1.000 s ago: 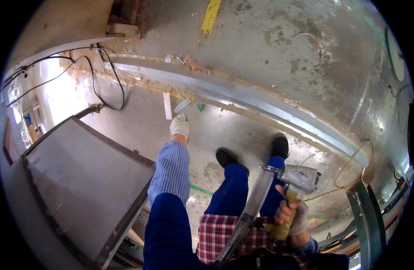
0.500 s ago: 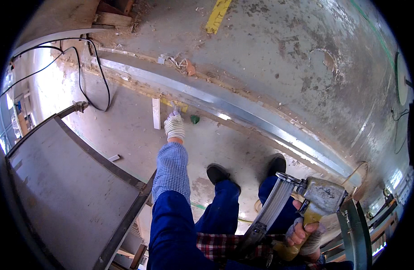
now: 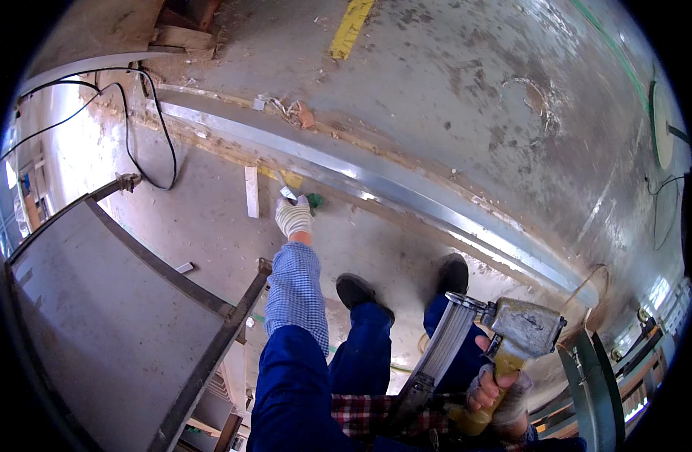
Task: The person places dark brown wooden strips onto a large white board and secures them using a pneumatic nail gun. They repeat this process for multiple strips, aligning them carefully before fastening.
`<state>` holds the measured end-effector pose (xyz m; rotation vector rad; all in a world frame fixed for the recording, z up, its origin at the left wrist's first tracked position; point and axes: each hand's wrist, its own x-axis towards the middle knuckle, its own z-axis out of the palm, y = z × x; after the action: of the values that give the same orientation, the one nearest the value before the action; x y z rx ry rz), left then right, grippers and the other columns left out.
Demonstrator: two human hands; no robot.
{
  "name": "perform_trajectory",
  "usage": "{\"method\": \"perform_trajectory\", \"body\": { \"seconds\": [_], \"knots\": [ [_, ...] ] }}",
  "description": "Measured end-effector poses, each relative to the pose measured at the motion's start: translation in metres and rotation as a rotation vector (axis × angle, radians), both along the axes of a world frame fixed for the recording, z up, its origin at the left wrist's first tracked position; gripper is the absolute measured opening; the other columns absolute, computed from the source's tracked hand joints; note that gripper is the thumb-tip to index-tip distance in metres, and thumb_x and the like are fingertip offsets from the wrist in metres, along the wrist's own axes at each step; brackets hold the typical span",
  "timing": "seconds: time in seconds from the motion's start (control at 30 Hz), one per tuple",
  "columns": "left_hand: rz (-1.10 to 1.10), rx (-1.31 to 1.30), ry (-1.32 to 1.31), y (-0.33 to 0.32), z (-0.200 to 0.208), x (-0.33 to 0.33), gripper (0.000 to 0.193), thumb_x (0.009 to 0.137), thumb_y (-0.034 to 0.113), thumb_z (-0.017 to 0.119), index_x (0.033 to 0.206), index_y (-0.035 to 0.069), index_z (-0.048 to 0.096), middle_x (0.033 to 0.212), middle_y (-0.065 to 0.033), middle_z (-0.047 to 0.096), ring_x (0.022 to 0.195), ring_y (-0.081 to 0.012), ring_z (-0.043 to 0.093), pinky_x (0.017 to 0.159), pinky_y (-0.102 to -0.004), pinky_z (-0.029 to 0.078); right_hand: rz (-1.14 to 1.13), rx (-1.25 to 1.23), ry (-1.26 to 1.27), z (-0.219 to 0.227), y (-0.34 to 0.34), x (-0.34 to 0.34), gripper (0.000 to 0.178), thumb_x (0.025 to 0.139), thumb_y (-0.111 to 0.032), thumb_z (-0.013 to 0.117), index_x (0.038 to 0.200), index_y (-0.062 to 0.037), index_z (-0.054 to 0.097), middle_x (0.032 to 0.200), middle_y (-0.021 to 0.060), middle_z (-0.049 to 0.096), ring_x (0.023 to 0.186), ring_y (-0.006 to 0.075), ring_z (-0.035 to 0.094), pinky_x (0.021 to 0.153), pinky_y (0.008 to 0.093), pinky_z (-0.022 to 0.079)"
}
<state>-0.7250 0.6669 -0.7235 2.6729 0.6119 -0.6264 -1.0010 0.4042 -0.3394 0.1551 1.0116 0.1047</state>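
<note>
My left hand [image 3: 294,218], in a white knitted glove, is low over the floor with its fingers curled. A small whitish piece [image 3: 287,193] sticks out past the fingertips and appears to be gripped; its kind is not clear. Beside the fingers lies a small green object [image 3: 314,200], partly touched or overlapped by them. To the left a pale narrow strip [image 3: 252,192] lies on the floor. My right hand [image 3: 490,388], its fingertips bare, is wrapped round the yellow handle of a nail gun [image 3: 523,329], whose long magazine slants across my lap.
A long shiny metal channel [image 3: 346,167] runs across the floor ahead of my shoes [image 3: 359,290]. A grey panelled metal frame [image 3: 120,309] stands at the left, with a black cable [image 3: 127,124] beyond it. Green metalwork [image 3: 591,388] is at the lower right.
My left hand has drawn slightly back, its fingers now beside the green object, and a whitish piece shows at the fingertips. The right hand keeps its hold on the nail gun.
</note>
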Motion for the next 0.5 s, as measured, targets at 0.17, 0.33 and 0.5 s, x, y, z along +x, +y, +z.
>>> {"method": "perform_trajectory", "body": {
  "seconds": [0.17, 0.33, 0.5],
  "knots": [
    [0.433, -0.641, 0.001, -0.008, 0.063, -0.025, 0.024, 0.075, 0.018, 0.064, 0.089, 0.0, 0.059, 0.071, -0.0082, 0.06, 0.06, -0.0196, 0.057, 0.058, -0.0319, 0.047, 0.09, -0.051, 0.0, 0.002, 0.011, -0.009, 0.076, 0.074, -0.017, 0.056, 0.14, -0.0075, 0.021, 0.058, 0.0063, 0.044, 0.05, 0.0215, 0.046, 0.054, 0.0391, 0.042],
    [0.659, -1.518, 0.198, -0.025, 0.217, -0.067, 0.03, 0.079, 0.011, 0.061, 0.105, -0.002, 0.055, 0.085, -0.0081, 0.061, 0.071, -0.0177, 0.059, 0.064, -0.0271, 0.049, 0.169, -0.06, 0.094, 0.004, 0.036, -0.012, 0.064, 0.074, -0.021, 0.052, 0.133, -0.0033, 0.034, 0.059, 0.0019, 0.039, 0.048, 0.0158, 0.042, 0.053, 0.0331, 0.042],
    [0.338, -1.534, 0.467, -0.037, 0.388, -0.093, 0.031, 0.076, 0.008, 0.065, 0.104, -0.001, 0.055, 0.089, -0.0091, 0.061, 0.079, -0.0177, 0.06, 0.072, -0.0282, 0.05, 0.105, -0.19, 0.058, 0.043, 0.057, -0.012, 0.059, 0.077, -0.029, 0.054, 0.128, -0.0024, 0.038, 0.061, 0.0002, 0.038, 0.053, 0.0146, 0.042, 0.055, 0.0312, 0.042]
  ]
}}
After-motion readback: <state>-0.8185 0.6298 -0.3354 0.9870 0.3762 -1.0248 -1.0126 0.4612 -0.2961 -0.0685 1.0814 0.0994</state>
